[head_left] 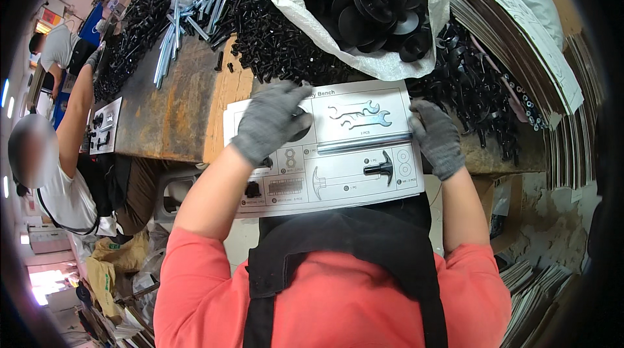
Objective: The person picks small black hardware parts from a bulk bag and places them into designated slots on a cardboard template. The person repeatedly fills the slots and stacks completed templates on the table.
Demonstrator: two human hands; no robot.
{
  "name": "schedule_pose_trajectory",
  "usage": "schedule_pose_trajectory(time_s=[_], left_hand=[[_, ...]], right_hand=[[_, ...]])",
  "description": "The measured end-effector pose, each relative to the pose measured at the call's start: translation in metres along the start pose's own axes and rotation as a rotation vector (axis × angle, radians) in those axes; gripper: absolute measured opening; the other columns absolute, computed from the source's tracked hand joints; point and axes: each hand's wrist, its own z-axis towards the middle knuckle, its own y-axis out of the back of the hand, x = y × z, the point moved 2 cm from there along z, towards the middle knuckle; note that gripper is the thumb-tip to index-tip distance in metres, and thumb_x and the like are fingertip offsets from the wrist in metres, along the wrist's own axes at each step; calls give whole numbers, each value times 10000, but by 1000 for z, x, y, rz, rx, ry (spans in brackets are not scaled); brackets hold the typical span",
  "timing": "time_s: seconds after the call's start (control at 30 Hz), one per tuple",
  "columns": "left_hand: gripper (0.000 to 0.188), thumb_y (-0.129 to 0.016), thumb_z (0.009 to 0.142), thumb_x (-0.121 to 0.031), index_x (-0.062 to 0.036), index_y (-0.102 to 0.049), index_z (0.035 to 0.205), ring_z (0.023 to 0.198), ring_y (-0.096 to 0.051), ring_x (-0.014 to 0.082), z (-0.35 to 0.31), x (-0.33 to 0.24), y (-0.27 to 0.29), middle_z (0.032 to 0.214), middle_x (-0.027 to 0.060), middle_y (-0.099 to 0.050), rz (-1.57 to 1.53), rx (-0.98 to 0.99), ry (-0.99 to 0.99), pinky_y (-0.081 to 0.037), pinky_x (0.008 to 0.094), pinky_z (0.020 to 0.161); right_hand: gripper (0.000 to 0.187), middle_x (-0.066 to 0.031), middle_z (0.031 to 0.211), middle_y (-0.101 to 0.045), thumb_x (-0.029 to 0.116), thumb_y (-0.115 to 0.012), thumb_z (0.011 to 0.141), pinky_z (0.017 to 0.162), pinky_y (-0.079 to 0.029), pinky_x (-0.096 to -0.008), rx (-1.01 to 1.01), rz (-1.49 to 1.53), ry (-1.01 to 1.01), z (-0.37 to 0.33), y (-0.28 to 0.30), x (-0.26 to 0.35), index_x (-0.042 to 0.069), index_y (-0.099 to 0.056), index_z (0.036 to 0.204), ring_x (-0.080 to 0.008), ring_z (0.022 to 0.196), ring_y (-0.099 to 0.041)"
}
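A stack of white printed cards (305, 202) with outlined part drawings lies before me. My left hand (270, 120), in a grey knit glove, is over its upper left, fingers curled beside a dark rounded piece (300, 128); whether it grips it is partly hidden. My right hand (440, 140), also gloved, is at the card's right edge by the end of a silver rod (364, 144), thumb apart from the fingers. On the card are silver open-ended wrenches (367, 118), a black T-shaped handle (383, 167) and a small black part (252, 189).
Black bolts (273, 42) are heaped behind the card, with silver rods (170, 49) to their left. A white sack (390, 68) holds black discs (370, 10). More black hardware (468, 81) and stacked cardboard (520, 36) stand right. Another person (78, 185) works at left.
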Motion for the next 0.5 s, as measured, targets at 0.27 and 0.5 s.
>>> schedule_pose_trajectory(time_s=[0.27,0.5], left_hand=[[421,-708,713,-129,-40,-567,1100,708,-549,164,-197,89,10,794,83,-560,-315,-292,726,-479,294,672],[509,-665,771,-40,31,-461,1231,875,-546,126,-232,39,-21,982,58,-572,-1026,-190,844,-469,251,790]], right_hand=[[270,-159,1021,-597,102,-494,869,831,-449,-337,81,196,36,-28,-1,-24,32,-520,1129,-272,956,-586],[275,-155,1023,-596,47,-496,843,836,-449,-324,315,278,74,-12,13,-23,39,-518,1118,-245,957,-586]])
